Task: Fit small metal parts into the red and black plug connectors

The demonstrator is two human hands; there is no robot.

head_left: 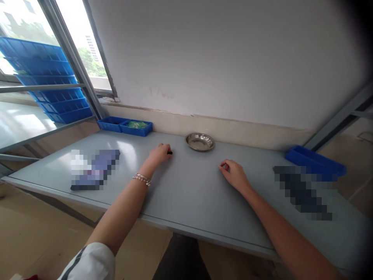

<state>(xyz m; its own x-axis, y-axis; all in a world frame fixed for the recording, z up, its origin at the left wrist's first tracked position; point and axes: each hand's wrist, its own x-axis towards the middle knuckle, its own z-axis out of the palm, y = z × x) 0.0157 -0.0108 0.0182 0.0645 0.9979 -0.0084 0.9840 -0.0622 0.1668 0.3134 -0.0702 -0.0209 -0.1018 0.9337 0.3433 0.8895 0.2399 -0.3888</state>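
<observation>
My left hand (159, 154) is over the left middle of the table, its fingers closed on a small black object (169, 153) whose kind I cannot make out. Bracelets (142, 179) circle that wrist. To the right, my right hand (232, 174) is curled with thumb and fingertips pinched together. Something tiny may be between them, but it is too small to name. A shallow round metal dish (199, 142) sits beyond the two hands, near the wall, touched by neither.
Two blue bins stand at the back left, one bin (145, 129) holding green-and-white packets. Stacked blue bins (62, 93) rest on a shelf at left. Blurred-out items lie at both sides of the grey table (186, 194). Another blue bin (303, 153) stands at right.
</observation>
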